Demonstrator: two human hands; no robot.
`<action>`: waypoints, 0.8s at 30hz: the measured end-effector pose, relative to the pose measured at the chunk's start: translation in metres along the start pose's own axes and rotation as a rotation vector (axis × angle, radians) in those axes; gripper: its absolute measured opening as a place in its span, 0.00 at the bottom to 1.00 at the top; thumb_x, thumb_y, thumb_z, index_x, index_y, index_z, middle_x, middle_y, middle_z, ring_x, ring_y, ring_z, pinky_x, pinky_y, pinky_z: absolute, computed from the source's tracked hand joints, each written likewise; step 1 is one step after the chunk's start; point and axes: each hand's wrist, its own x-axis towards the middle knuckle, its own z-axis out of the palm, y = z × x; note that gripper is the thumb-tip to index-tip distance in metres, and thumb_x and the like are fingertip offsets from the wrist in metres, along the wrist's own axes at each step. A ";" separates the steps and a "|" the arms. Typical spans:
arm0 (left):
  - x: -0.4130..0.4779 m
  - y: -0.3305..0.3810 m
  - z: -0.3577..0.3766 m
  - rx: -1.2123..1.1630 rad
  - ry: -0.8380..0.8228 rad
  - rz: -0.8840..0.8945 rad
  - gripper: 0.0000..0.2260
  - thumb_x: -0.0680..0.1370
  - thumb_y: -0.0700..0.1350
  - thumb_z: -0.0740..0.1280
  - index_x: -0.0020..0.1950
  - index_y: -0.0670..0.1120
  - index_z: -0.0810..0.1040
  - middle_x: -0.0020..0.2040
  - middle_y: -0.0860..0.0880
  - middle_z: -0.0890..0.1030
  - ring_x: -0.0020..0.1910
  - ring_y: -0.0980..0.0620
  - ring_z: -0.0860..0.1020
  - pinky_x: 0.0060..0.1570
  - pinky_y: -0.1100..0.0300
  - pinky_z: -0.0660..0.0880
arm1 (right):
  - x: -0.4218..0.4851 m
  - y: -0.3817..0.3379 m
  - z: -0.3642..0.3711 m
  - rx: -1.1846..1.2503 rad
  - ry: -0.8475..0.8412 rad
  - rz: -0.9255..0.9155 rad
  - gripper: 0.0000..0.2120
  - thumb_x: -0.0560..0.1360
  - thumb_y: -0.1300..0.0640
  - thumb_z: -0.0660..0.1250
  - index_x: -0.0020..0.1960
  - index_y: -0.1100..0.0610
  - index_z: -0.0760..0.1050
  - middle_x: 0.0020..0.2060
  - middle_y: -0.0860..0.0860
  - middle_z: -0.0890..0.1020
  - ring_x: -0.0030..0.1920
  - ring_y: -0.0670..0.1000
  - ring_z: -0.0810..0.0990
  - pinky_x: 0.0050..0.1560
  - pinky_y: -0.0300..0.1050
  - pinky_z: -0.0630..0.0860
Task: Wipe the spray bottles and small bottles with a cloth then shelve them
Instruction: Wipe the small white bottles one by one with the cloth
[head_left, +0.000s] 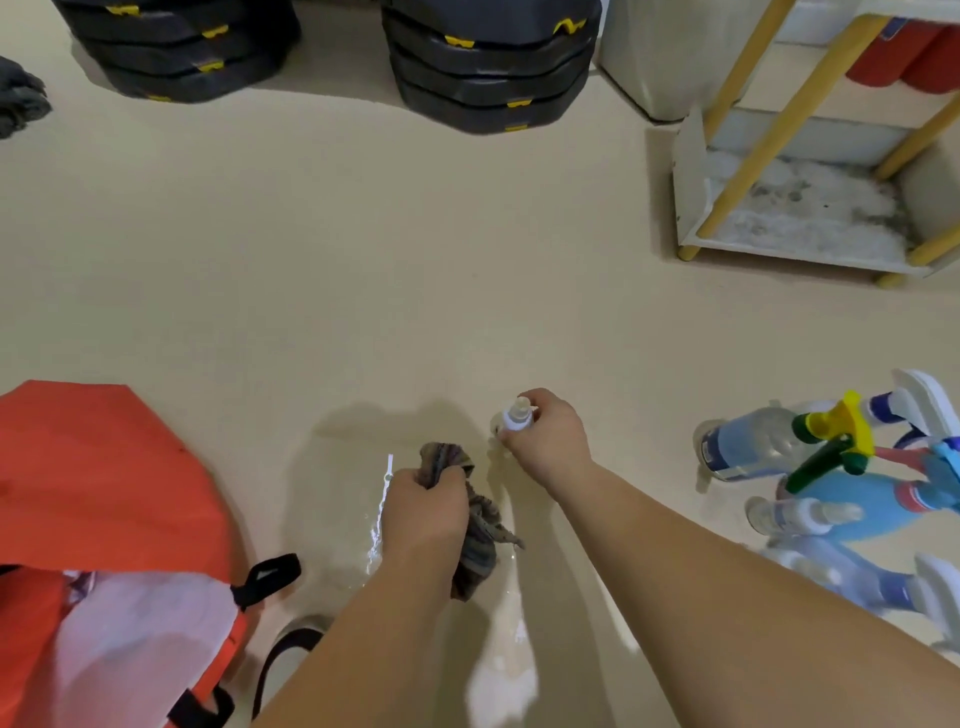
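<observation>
My right hand (548, 434) grips a small bottle with a white cap (517, 414), held low over the beige floor. Just to its left my left hand (423, 512) clutches a crumpled grey-brown striped cloth (480, 525); cloth and bottle are a little apart. At the right edge stands a cluster of spray bottles: a clear one with a yellow and green trigger (753, 441), a blue one (857, 501), and a small clear bottle (795, 514). A white shelf with yellow posts (789, 213) stands at the far right; its bottom board is bare and stained.
An open orange bag (104, 493) with black straps lies at the lower left. Two stacks of black cases with yellow latches (488, 67) stand at the back, a grey rag (21, 96) at the far left. A wet patch glints on the floor below my hands.
</observation>
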 end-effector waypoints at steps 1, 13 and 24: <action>0.001 0.000 0.000 -0.014 -0.001 -0.004 0.08 0.78 0.47 0.68 0.47 0.43 0.80 0.40 0.45 0.83 0.41 0.43 0.83 0.46 0.50 0.82 | 0.001 0.002 -0.002 0.006 -0.001 -0.002 0.11 0.75 0.62 0.72 0.56 0.57 0.77 0.42 0.48 0.79 0.38 0.47 0.76 0.35 0.38 0.71; -0.029 0.025 0.000 -0.228 -0.138 0.039 0.15 0.77 0.57 0.60 0.46 0.51 0.82 0.40 0.50 0.80 0.36 0.46 0.75 0.45 0.53 0.74 | -0.041 -0.026 -0.087 0.454 -0.039 0.125 0.15 0.71 0.53 0.80 0.50 0.60 0.79 0.51 0.52 0.86 0.54 0.54 0.85 0.55 0.55 0.82; -0.158 0.085 -0.031 -0.127 -0.319 0.550 0.14 0.88 0.51 0.56 0.61 0.52 0.81 0.51 0.44 0.87 0.42 0.47 0.84 0.46 0.54 0.75 | -0.149 -0.120 -0.195 0.458 -0.156 -0.105 0.14 0.76 0.48 0.76 0.53 0.58 0.84 0.44 0.51 0.87 0.41 0.49 0.82 0.47 0.50 0.80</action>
